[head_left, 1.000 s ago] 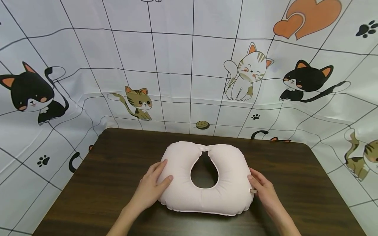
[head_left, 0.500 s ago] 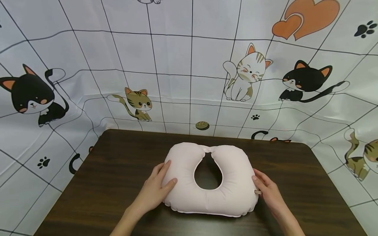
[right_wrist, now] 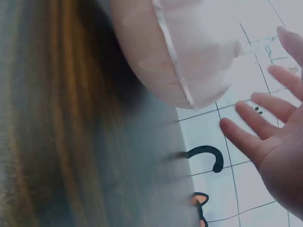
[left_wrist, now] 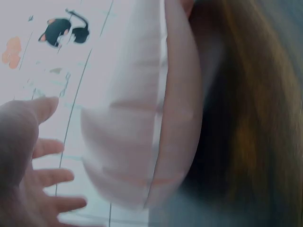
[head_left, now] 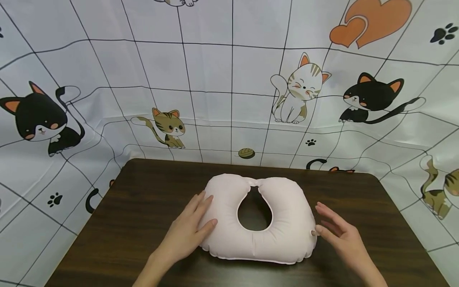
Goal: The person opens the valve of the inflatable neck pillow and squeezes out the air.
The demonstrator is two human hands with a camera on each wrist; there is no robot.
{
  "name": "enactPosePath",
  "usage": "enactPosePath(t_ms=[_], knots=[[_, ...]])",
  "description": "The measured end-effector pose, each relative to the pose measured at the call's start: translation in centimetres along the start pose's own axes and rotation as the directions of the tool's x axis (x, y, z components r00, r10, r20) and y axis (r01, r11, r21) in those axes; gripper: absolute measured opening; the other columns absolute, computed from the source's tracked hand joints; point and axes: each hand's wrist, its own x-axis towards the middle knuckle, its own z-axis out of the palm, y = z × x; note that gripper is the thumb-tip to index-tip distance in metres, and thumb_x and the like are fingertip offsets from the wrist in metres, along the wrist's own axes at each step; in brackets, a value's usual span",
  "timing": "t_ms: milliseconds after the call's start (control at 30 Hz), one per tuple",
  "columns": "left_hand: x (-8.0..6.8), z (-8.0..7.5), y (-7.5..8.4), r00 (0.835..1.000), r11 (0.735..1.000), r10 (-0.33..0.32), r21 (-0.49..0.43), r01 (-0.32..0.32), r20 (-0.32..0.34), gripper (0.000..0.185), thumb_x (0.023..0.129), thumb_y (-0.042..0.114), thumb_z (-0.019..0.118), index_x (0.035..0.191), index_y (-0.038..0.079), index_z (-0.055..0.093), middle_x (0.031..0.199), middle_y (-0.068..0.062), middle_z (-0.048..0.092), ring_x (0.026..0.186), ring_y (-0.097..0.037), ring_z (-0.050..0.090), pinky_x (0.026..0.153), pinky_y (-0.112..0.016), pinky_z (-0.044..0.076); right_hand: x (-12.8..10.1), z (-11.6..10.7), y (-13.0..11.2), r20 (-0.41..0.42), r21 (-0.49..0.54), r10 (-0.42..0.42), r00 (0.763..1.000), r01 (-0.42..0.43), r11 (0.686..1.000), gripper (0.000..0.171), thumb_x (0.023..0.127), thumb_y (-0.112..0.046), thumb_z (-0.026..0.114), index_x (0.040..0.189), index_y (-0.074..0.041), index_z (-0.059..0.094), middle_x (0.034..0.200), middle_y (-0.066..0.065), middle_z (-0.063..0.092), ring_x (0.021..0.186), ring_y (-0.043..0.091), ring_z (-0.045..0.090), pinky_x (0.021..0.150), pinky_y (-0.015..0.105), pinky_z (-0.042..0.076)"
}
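Cat-print backdrop [head_left: 229, 79], dark wood desk [head_left: 125, 223]: pink inflated neck pillow [head_left: 258, 219] flat at centre, left hand [head_left: 186, 233] spread against its side, right hand [head_left: 340, 233] released, fingers straight, just beside valve [head_left: 313, 232]; positioning stage, valve grip apparently next.

Head view looks forward and down over the whole tabletop [head_left: 143, 207]; both wrist views look low and close, from opposite sides, sharing the pillow [head_left: 258, 219].
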Motion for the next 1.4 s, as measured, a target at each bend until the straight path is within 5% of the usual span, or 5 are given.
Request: enactPosePath(t_ms=[133,333,1000,1400], knots=[[0.5,0.5,1.1,0.996,0.979,0.086,0.186,-0.078,-0.031,0.062,0.097,0.044,0.068,0.148,0.013,0.056,0.158,-0.015,0.043,0.146,-0.045,0.035,0.106,-0.068,0.037,-0.5,0.4,-0.1,-0.001,-0.110,-0.124,0.992,0.123,0.986,0.047,0.080,0.003,0.084,0.122,-0.012,0.074,0.144,0.006,0.060,0.129,-0.004,0.051,0.099,0.008,0.036],[1.1,1.6,1.6,0.988,0.932,0.151,0.330,-0.149,0.021,0.066,0.095,0.056,0.065,0.148,0.019,0.057,0.160,-0.011,0.041,0.149,-0.042,0.030,0.108,-0.068,0.035,-0.9,1.0,0.1,-0.006,-0.203,-0.239,0.971,0.233,0.951,0.051,0.070,0.002,0.090,0.114,-0.018,0.076,0.134,0.011,0.066,0.127,-0.005,0.052,0.098,0.005,0.035],[1.2,3.0,1.4,0.984,0.931,0.168,0.319,-0.178,0.057,0.057,0.096,0.053,0.064,0.140,0.018,0.064,0.160,-0.011,0.041,0.149,-0.041,0.030,0.101,-0.067,0.043,-1.5,1.2,0.7,-0.066,-0.278,-0.285,0.956,0.257,0.926,0.047,0.069,0.010,0.087,0.102,-0.021,0.078,0.119,0.010,0.074,0.118,-0.007,0.059,0.094,0.006,0.041],[1.1,3.0,1.2,0.987,0.942,0.152,0.295,-0.160,0.050,0.056,0.096,0.052,0.065,0.140,0.017,0.064,0.159,-0.011,0.042,0.149,-0.042,0.030,0.098,-0.067,0.045,-1.6,1.5,0.9,-0.104,-0.218,-0.254,0.962,0.227,0.949,0.043,0.073,0.013,0.084,0.101,-0.018,0.078,0.118,0.010,0.074,0.115,-0.006,0.062,0.092,0.007,0.043]])
